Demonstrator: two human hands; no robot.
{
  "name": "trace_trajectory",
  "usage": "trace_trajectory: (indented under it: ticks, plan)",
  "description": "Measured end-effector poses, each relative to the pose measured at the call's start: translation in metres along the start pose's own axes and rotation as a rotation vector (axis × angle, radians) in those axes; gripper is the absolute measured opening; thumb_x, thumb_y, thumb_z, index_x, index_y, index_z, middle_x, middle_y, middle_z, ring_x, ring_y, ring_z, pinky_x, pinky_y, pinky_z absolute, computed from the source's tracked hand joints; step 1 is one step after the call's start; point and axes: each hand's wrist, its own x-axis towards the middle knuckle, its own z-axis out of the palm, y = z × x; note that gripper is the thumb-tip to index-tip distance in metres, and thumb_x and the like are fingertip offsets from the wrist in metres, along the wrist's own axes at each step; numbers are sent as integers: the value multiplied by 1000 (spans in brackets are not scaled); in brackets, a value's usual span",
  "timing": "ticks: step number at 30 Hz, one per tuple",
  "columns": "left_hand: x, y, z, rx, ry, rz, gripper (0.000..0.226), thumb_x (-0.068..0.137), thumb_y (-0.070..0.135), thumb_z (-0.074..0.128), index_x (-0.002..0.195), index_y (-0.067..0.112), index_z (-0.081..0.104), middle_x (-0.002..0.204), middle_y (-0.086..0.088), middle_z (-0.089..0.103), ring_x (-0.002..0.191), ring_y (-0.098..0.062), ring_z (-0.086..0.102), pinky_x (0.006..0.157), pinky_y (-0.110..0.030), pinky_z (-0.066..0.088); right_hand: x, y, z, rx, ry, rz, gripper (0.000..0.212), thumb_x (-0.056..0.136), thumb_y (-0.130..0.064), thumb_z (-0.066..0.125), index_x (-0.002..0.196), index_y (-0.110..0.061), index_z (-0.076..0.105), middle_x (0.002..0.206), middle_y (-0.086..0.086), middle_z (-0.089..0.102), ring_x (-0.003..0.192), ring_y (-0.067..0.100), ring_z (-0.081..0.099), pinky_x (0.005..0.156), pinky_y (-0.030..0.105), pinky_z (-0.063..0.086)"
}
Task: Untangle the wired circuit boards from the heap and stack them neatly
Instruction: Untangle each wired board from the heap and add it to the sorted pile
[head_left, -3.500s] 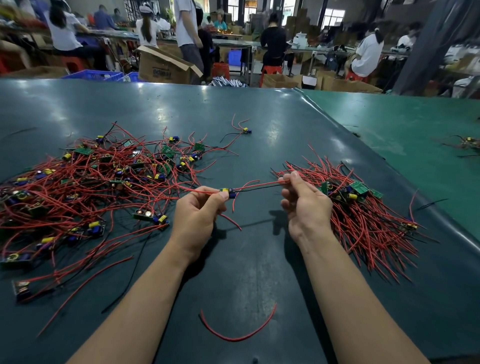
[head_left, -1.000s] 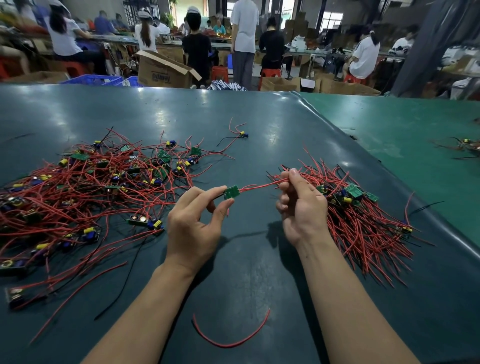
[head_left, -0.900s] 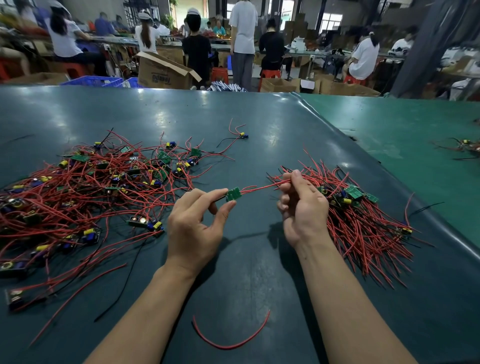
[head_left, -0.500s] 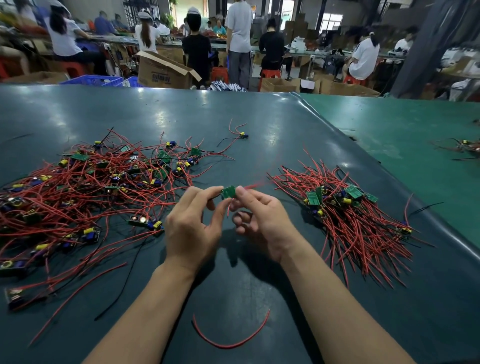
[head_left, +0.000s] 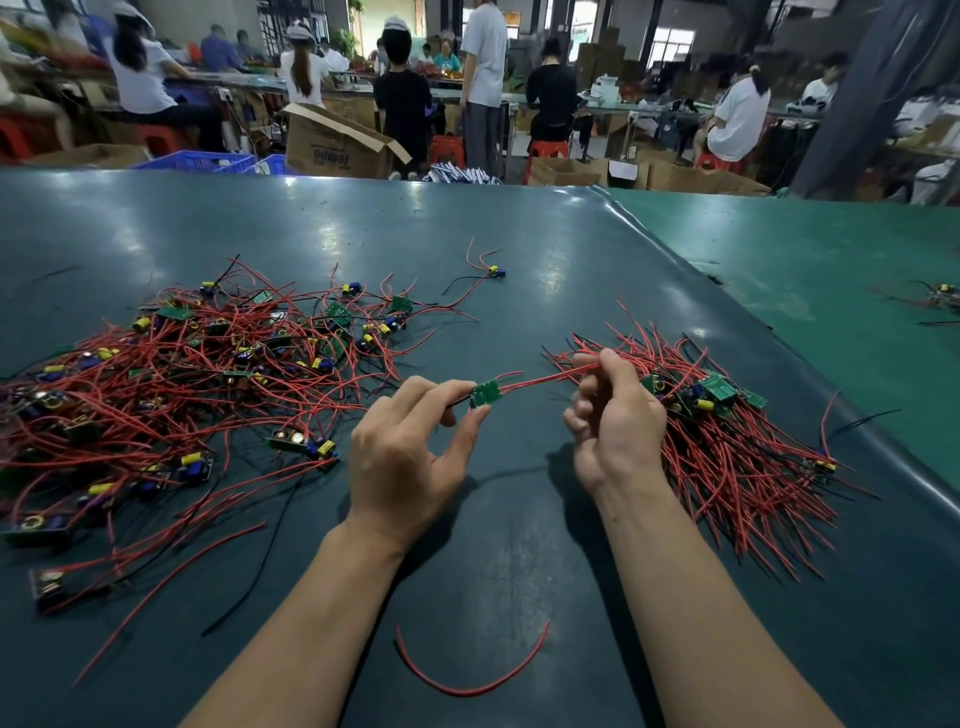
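head view: a green circuit board (head_left: 485, 392) was pinched by the left hand (head_left: 410, 457); its red wires (head_left: 545, 375) were gripped by the right hand (head_left: 615, 415), between heap (head_left: 182, 374) and stack (head_left: 727, 431).

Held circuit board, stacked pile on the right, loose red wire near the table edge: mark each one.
held circuit board (head_left: 486, 392), head view, middle of its green face.
stacked pile (head_left: 737, 447), head view, red wires at its middle.
loose red wire (head_left: 470, 688), head view, bottom of its curve.
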Motion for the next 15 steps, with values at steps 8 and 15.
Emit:
trace_trajectory:
  ticks: [8,15]
  plan:
    - [1,5,3,51,-27,86,18,87,23,73,99,9,74,74,0,60,61,-21,60,54,-39,51,1,-3,0,145,129,-17,30,99,-15,46,73,-6,59,55,-1,39,37,9,35,36,16,24]
    - [1,-6,-4,65,93,-23,23,91,25,70,105,7,72,78,-4,62,63,-19,59,54,-38,52,-12,5,6,-305,-410,299,40,80,-55,62,95,-19,64,68,-4,61,45,8,51,37,16,30]
